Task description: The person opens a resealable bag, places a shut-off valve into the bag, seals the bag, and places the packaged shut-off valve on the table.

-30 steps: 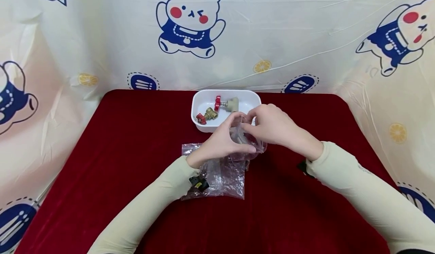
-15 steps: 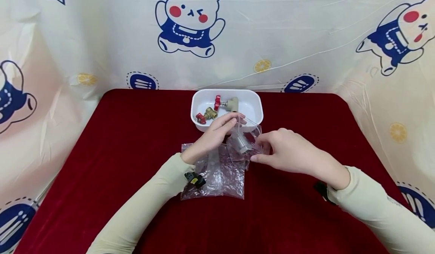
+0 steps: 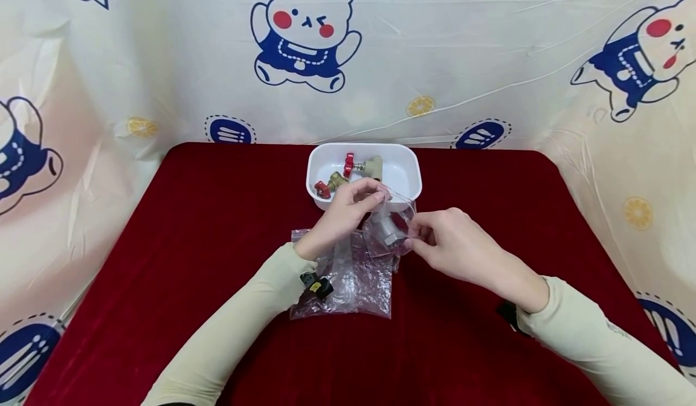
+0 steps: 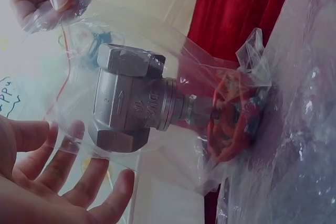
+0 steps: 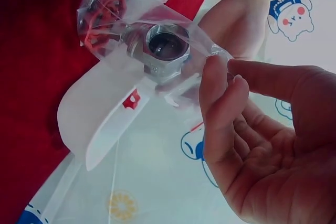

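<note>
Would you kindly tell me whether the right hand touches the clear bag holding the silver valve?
Touching. The right wrist view shows the right hand pinching the clear bag by its edge.

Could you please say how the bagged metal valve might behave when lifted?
The metal valve is probably heavy for its size, given its chunky body. The plastic bag around it looks floppy, so the valve may slide inside. Its red handwheel juts out, so it might tip.

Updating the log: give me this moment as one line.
left hand: pinches clear bag | right hand: pinches same bag | bagged: metal valve | white tray: two red-handled valves
</note>
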Motion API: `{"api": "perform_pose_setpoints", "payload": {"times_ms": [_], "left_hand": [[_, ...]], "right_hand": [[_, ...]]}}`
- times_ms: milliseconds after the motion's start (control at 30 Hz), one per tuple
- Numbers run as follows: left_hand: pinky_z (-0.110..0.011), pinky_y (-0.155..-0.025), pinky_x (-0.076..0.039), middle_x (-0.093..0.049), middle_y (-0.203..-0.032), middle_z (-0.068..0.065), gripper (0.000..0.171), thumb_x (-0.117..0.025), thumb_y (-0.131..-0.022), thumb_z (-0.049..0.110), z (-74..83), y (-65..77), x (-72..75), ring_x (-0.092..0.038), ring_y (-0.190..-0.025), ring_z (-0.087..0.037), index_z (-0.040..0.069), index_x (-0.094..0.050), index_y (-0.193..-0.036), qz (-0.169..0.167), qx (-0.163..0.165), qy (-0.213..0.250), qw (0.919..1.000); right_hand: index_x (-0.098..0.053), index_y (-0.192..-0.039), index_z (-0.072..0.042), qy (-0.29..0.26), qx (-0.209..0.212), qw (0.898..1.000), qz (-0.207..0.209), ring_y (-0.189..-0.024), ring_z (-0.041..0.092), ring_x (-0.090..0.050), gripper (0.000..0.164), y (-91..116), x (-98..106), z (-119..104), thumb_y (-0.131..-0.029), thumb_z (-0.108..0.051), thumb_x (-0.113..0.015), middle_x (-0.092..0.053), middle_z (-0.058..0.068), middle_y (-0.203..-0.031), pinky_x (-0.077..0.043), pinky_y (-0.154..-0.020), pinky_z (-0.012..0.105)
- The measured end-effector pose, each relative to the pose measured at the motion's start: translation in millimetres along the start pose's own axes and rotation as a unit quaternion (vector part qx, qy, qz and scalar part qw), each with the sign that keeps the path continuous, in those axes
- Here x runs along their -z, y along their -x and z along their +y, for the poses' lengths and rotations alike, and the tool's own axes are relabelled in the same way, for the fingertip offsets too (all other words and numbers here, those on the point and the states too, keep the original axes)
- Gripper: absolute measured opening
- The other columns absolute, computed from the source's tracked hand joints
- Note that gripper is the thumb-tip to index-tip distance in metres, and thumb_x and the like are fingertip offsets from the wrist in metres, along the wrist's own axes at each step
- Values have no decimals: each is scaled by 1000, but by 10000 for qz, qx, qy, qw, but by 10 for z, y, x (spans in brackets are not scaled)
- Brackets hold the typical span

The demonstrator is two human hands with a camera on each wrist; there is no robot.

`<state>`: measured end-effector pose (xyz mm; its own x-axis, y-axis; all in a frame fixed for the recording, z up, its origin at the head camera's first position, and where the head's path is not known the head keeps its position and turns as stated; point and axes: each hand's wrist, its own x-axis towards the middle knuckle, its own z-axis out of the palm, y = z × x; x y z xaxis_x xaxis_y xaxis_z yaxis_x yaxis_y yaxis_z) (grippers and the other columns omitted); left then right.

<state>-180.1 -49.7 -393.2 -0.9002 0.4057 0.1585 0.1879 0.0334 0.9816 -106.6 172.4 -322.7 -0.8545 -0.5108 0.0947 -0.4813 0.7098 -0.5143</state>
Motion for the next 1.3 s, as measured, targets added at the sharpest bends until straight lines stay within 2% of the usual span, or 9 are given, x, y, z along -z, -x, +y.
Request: {"api": "perform_pose_setpoints", "payload": {"times_ms": [167, 333, 633, 833, 1033, 1300], "left_hand": [[-33, -94, -53, -72, -118, -11, 19, -61, -108, 10, 18, -3, 15, -65, -108, -20, -2, -72, -117, 158, -121, -188, 9996], [-32, -94, -54, -74, -116, -13, 19, -62, -107, 9, 36, -3, 17, -67, -108, -20, -3, -73, -116, 286, -221, -384, 9986], [-34, -94, -55, -75, -113, -15, 17, -64, -104, 5, 97, 35, 32, -69, -107, -23, -5, -75, -114, 457, -453, -560, 9964], [-34, -92, -56, -74, -117, -15, 16, -64, -104, 3, 165, 95, 41, -69, -105, -23, -4, -74, -113, 551, -440, -510, 9962], [-34, -88, -57, -75, -107, -12, 14, -64, -104, 3, 214, 179, 42, -70, -96, -21, -3, -74, -113, 525, -498, -615, 9955], [-36, -88, -58, -76, -104, -9, 12, -66, -102, 3, 304, 296, 29, -70, -96, -20, 0, -77, -108, 504, -604, -1021, 9917]], "right_hand": [[-72, -82, -15, -28, -18, 10000, 62, -61, 8, -57, 15, 15, 32, 5, -92, -7, -80, -63, -12, -67, -51, -57, 30], [-73, -83, -13, -65, -14, 9999, 109, -63, 10, -60, 14, 25, 59, 19, -92, -3, -79, -67, -6, -71, -53, -58, 31], [-76, -87, -12, -85, -41, 9997, 206, -64, 8, -60, 13, 41, 130, 38, -92, 1, -78, -67, -9, -73, -54, -59, 31], [-76, -89, -10, -85, 5, 9995, 317, -62, 10, -59, 12, 66, 197, 49, -92, 1, -78, -66, -9, -71, -52, -58, 30], [-78, -90, -12, 7, -24, 9993, 377, -61, 13, -55, 11, 103, 253, 79, -92, -1, -80, -64, -8, -70, -48, -55, 29], [-80, -94, -13, 291, -134, 9986, 430, -67, 12, -58, 10, 146, 331, 181, -92, -3, -80, -70, -7, -79, -52, -62, 34]]}}
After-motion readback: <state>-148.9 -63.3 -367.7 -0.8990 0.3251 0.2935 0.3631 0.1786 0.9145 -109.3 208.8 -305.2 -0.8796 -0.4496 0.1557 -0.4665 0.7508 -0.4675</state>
